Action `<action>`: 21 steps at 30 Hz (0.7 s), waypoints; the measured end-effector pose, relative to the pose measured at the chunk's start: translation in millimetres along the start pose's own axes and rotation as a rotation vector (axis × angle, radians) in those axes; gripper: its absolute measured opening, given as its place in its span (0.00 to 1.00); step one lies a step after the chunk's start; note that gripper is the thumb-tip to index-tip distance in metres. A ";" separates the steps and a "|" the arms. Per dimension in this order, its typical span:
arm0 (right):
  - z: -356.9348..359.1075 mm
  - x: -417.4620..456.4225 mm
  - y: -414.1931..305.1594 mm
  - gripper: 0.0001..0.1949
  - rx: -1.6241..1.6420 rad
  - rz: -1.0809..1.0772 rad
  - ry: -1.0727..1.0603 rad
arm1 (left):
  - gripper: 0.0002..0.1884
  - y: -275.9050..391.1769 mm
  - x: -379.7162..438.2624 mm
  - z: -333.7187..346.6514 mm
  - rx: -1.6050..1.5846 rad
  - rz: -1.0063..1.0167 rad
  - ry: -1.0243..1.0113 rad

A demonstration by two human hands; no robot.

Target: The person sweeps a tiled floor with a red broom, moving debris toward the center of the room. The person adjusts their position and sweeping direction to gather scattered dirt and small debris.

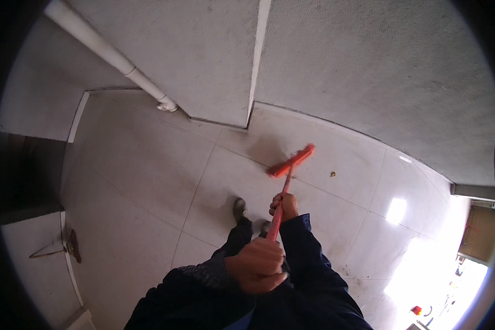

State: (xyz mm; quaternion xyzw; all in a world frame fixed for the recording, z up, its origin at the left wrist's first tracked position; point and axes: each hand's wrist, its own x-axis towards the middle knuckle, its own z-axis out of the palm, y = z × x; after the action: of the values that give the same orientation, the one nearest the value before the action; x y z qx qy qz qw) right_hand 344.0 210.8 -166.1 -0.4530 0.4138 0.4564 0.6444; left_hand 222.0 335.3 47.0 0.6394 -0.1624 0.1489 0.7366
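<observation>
A red broom [299, 157] stretches out ahead of me, its head slightly blurred and angled across the pale floor tiles [214, 185]. My left hand [258, 264] is wrapped around the top end of the red handle, close to my body. Farther down the shaft, my right hand [286, 206] grips the handle nearer the head. A shadow falls beside the bristles; whether they touch the floor I cannot tell. To the right of the broom head lies a small brownish scrap [333, 174].
Ahead, a grey wall [375, 74] juts out at a corner. A white drainpipe [123, 68] meets the floor at the upper left. Left are a dark opening [29, 177] and a brown object with a thin handle [73, 247] against the wall. Bright light enters at right.
</observation>
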 end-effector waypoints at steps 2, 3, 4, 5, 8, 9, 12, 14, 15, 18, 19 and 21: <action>9.4 -13.0 -10.4 0.07 0.045 -0.028 -0.025 | 0.12 2.2 2.5 -12.2 -0.098 0.027 0.053; 11.0 -24.1 -14.1 0.07 0.070 -0.042 -0.024 | 0.12 7.4 9.9 -12.8 -0.083 0.046 0.017; 24.8 -37.2 -18.3 0.09 0.159 -0.030 -0.015 | 0.11 19.5 21.5 -16.7 -0.041 0.063 -0.019; 27.9 -34.4 -20.1 0.09 0.215 -0.029 -0.101 | 0.11 27.2 30.4 -19.0 -0.001 0.081 -0.054; 36.8 -22.1 -19.2 0.12 0.364 0.004 -0.329 | 0.08 35.0 33.5 -16.3 0.065 0.050 -0.176; 45.9 -13.9 -18.5 0.12 0.410 0.014 -0.381 | 0.08 35.9 35.4 -17.7 0.110 0.040 -0.212; 66.1 7.4 -25.1 0.13 0.527 0.045 -0.480 | 0.05 30.6 39.6 -30.0 0.268 -0.046 -0.272; 80.5 16.5 -30.9 0.13 0.523 0.076 -0.442 | 0.05 24.1 34.3 -34.0 0.327 -0.107 -0.228; 88.2 21.8 -33.6 0.14 0.519 0.091 -0.422 | 0.05 22.1 31.4 -35.7 0.355 -0.136 -0.204; 96.0 49.0 -42.6 0.15 0.499 0.130 -0.424 | 0.04 10.1 34.1 -32.1 0.399 -0.290 -0.098; 94.6 63.6 -46.3 0.15 0.495 0.139 -0.432 | 0.05 2.0 37.7 -29.5 0.431 -0.340 -0.089; 86.6 87.7 -55.2 0.14 0.455 0.147 -0.419 | 0.05 -17.3 46.4 -21.8 0.460 -0.429 -0.127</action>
State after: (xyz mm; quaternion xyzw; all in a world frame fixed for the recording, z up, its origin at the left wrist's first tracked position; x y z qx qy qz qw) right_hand 428.6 303.2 -216.4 -0.1623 0.3950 0.4809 0.7657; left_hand 272.4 355.1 48.6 0.8169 -0.0317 -0.0170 0.5757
